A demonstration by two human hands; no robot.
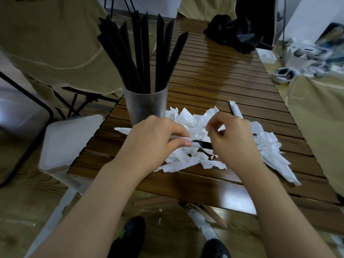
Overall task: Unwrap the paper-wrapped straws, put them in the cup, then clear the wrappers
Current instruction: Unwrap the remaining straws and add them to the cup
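Beige folding chair [55, 43] left of slatted table [214, 75]; black cloth [234, 32] far end.

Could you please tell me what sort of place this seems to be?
Probably an informal indoor room set up with camping furniture: a brown slatted wooden folding table, a beige fabric folding chair beside it, and wood-look flooring below.

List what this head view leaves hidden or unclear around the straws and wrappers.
- Straw in both hands: most of its length hidden by left hand, right hand and its paper.
- Pile of wrappers: any straws underneath hidden.
- Cup: straw count unclear; they overlap.
- Clutter far right: blurred.
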